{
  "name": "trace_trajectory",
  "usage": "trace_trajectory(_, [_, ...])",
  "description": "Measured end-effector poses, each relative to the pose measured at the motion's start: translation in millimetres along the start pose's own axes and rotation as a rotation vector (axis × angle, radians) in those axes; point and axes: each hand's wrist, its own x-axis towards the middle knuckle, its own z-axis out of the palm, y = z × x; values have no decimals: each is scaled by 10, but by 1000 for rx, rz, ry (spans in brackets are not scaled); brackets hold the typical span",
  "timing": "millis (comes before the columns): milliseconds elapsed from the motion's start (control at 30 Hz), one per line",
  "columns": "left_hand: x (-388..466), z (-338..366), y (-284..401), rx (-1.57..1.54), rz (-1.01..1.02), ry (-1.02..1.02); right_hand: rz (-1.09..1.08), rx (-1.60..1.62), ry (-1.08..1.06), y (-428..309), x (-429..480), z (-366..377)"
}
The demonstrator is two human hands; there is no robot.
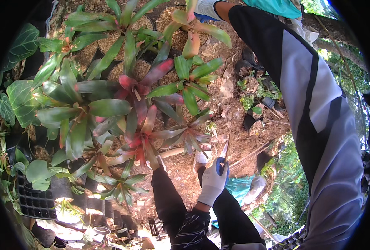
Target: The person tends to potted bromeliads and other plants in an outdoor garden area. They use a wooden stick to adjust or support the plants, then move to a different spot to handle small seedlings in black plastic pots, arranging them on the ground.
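Note:
My left hand, in a white knit glove with a blue palm, is low in the middle, over my legs. It grips a slim, pointed, brownish tool that points away from me; whether it is a knife cannot be told. My right arm stretches along the right side to the top edge. There my right hand, gloved the same way, is beside the pinkish leaves of a potted bromeliad. Its fingers are mostly hidden, so a grip cannot be told. Red-centred bromeliads and green ones crowd the left and middle.
Black seedling trays and nursery pots stand at lower left. A black plastic crate is near my legs. Small plants and black plastic scraps lie on brown litter to the right. Teal sheeting lies beyond my right leg.

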Motion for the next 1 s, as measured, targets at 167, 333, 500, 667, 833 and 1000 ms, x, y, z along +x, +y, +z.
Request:
trace_trajectory(167, [-22, 181, -276, -150, -86, 8, 192, 137, -19, -42, -172, -383])
trace_trajectory(333, [11, 255, -485, -792, -170, -155, 87, 211, 903, 111, -1445, -588])
trace_trajectory(500, [45, 129, -492, -1186, -59, -86, 249, 688, 404, -444, -3444, 73])
trace_trajectory(667, [-3, 74, -557, -1355, -48, 85, 378, 1549, -296, -1220, -5020, 717])
trace_trajectory(833, [59, 78, -616, -1053, -31, 222, 479, 1716, -492, -1464, -5527, 857])
trace_trajectory(1000, [85, 53, -613, -1162, -91, 188, 513, 1820, -571, -1391, -5585, 980])
